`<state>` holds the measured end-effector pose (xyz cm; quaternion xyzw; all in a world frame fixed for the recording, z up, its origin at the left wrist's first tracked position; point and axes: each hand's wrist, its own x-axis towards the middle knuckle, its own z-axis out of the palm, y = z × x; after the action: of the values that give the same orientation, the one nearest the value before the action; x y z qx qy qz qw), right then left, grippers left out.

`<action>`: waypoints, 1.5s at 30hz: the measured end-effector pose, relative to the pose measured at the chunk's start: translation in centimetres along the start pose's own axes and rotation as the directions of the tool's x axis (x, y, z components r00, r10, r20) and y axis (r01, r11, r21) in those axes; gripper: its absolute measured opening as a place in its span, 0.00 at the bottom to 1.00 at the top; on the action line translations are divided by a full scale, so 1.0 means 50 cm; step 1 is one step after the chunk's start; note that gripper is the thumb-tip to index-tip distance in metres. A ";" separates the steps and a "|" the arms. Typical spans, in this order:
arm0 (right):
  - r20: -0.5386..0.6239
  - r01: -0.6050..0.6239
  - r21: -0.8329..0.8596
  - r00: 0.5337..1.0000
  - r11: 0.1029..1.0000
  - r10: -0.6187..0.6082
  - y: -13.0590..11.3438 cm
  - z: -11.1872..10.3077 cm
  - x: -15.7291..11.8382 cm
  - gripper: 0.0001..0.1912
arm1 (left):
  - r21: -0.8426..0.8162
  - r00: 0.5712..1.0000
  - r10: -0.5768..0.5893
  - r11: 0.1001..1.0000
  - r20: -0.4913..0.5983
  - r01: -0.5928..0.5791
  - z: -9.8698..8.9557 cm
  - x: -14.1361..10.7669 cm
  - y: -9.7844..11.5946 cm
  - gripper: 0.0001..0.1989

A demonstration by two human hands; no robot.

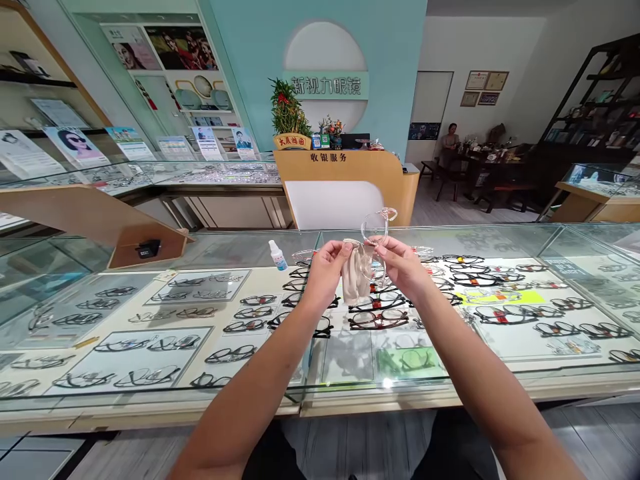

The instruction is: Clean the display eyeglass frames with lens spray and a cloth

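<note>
Clear eyeglasses [375, 227] pinched in narrow grip of right hand [404, 265], beige cloth [355, 279] pinched in left hand [327, 268]

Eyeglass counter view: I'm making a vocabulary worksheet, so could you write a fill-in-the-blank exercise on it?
1. The person's ____ hand holds the clear-framed round glasses.
2. The left hand grips a soft, crumpled cloth of ____ colour.
3. The small white plastic bottle stands on the display counter's ____ top.
4. The wooden reception desk has a front panel coloured ____.

Missing words: right; beige; glass; white.
</note>
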<state>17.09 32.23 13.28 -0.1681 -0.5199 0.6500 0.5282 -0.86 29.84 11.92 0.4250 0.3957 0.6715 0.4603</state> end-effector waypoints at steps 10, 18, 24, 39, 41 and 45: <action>-0.098 -0.010 0.087 0.995 0.996 0.019 0.019 -0.004 0.009 0.18 | 0.002 0.976 -0.103 0.995 0.193 0.105 0.001 -0.005 0.002 0.32; -0.026 -0.114 0.197 0.992 0.974 0.121 0.022 -0.002 0.006 0.19 | -0.018 0.926 -0.211 0.973 0.313 0.228 0.009 -0.018 -0.007 0.36; -0.012 -0.098 0.202 0.995 0.974 0.103 0.024 0.000 0.005 0.17 | 0.018 0.889 -0.233 0.969 0.396 0.245 0.003 -0.019 -0.017 0.34; -0.020 -0.064 0.222 0.997 0.973 0.070 0.020 0.006 0.011 0.19 | -0.007 0.909 -0.114 0.992 0.401 0.127 0.036 -0.042 0.007 0.26; 0.001 -0.049 0.215 0.999 0.975 0.050 -0.009 0.018 0.020 0.17 | -0.002 0.906 -0.091 0.995 0.413 0.101 0.046 -0.033 0.031 0.23; 0.064 0.044 0.211 0.996 0.976 -0.058 -0.097 0.057 0.061 0.12 | -0.021 0.902 0.057 0.998 0.428 -0.053 0.092 0.002 0.108 0.23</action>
<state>16.23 32.94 19.60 -0.0754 -0.4707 0.6929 0.5411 1.91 29.15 18.45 0.5711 0.2696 0.5762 0.5188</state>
